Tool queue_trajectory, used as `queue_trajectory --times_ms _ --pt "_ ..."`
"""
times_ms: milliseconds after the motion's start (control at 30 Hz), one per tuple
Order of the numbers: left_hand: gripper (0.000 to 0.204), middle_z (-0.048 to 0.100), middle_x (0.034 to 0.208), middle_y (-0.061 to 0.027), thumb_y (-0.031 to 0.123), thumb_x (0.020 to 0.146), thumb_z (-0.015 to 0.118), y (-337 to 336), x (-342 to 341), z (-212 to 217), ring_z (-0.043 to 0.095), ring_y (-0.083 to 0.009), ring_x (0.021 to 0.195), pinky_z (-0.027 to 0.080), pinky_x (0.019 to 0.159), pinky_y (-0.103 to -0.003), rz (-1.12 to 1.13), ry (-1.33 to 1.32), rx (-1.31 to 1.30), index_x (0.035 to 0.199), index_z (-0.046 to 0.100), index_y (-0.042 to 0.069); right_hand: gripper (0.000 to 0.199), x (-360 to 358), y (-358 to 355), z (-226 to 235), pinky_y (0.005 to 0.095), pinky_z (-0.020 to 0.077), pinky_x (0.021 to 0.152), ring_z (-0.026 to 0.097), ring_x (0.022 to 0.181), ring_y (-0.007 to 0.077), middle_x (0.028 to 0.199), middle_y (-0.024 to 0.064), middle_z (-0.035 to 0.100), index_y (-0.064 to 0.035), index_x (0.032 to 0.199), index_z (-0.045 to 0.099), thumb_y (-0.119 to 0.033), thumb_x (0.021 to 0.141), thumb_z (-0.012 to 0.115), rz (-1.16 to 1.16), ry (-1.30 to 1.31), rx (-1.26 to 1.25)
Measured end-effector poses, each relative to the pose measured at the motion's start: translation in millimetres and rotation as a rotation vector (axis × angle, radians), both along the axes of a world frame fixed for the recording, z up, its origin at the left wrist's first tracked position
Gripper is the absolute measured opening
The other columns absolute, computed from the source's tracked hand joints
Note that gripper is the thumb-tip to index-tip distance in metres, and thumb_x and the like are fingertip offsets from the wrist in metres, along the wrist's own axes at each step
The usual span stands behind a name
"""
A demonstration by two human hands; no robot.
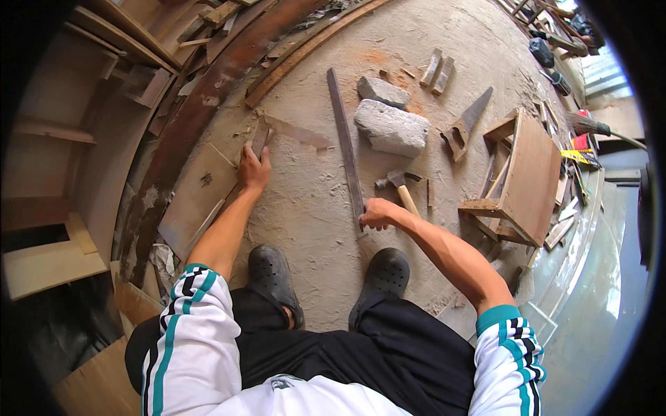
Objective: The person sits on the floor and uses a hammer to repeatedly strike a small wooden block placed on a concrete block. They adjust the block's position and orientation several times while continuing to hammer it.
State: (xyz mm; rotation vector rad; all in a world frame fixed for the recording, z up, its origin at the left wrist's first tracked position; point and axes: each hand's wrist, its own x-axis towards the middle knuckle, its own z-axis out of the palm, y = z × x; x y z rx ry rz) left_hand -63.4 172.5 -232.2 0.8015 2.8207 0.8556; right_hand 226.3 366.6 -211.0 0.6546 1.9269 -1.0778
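Note:
My left hand is closed around a short wooden piece with a thin, flat, greyish blade sticking out to the right. It looks like a carpenter's square, though the hand hides part of it. On the floor to the right lies a long, narrow, dark wooden strip, pointing away from me. My right hand has its fingers closed on the strip's near end. Just beyond that wrist rests a claw hammer with a pale wooden handle. Two rough concrete blocks sit to the right of the strip's far half.
A handsaw lies on the floor, right of the blocks. Two short wood pieces are farther off. At right stands a small wooden frame. A flat board is by my left forearm; shelving fills the left side.

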Motion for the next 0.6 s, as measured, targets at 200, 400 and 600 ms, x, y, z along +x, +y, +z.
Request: queue_trajectory --times_ms 200,400,600 --pt "0.056 0.058 0.126 -0.0240 0.037 0.093 0.060 52 -29 22 0.058 -0.0404 0.115 0.046 0.097 -0.047 0.248 -0.155 0.088 0.132 0.045 0.000 0.029 0 -24 -5 0.0362 0.0575 0.058 0.069 0.064 0.0232 0.075 0.0106 0.070 -0.0013 0.088 0.073 -0.025 0.083 0.057 0.106 -0.062 -0.057" --pt "0.055 0.058 0.129 -0.0230 0.031 0.094 0.061 98 -58 36 0.056 -0.0392 0.120 0.044 0.101 -0.045 0.320 -0.280 0.128 0.135 0.044 -0.001 0.029 6 -25 -3 0.0373 0.0568 0.057 0.068 0.062 0.0239 0.073 0.0108 0.069 -0.0011 0.087 0.073 -0.025 0.083 0.057 0.119 -0.063 -0.048" --pt "0.055 0.049 0.143 -0.0244 0.024 0.098 0.056 92 -113 14 0.051 -0.0369 0.130 0.043 0.105 -0.044 0.237 -0.017 0.390 0.146 0.038 0.003 0.034 10 -25 -5 0.0389 0.0571 0.060 0.069 0.064 0.0265 0.074 0.0147 0.070 0.0048 0.081 0.071 -0.025 0.084 0.056 0.104 -0.029 -0.024"
